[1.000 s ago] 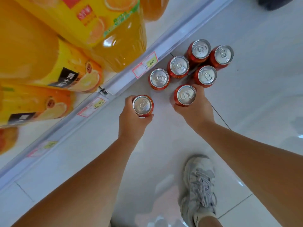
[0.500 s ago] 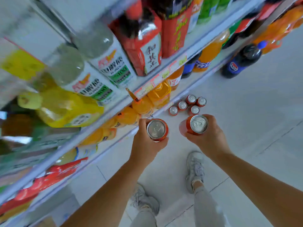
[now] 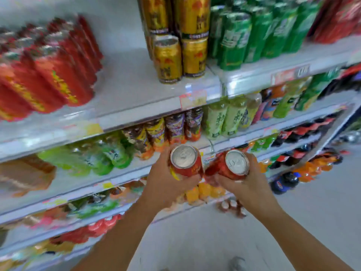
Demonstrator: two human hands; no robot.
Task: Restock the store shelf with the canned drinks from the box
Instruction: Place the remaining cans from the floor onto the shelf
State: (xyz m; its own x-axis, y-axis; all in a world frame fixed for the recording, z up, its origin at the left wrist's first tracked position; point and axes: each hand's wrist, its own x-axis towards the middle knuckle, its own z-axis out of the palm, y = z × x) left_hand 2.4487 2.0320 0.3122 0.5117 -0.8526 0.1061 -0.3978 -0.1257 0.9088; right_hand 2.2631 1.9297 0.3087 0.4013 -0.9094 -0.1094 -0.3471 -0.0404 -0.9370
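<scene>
Stock is being held before shelf (image 3: 136,90).
Left hand (image 3: 168,185) is gripping left can (image 3: 185,163), right hand (image 3: 249,185) right can (image 3: 224,169), mid-wall; seemingly full, rigid, slick.

Left hand (image 3: 166,184) grips can (image 3: 184,160); right hand (image 3: 249,185) grips second can (image 3: 233,165); forearms extended forward, converging.
</scene>
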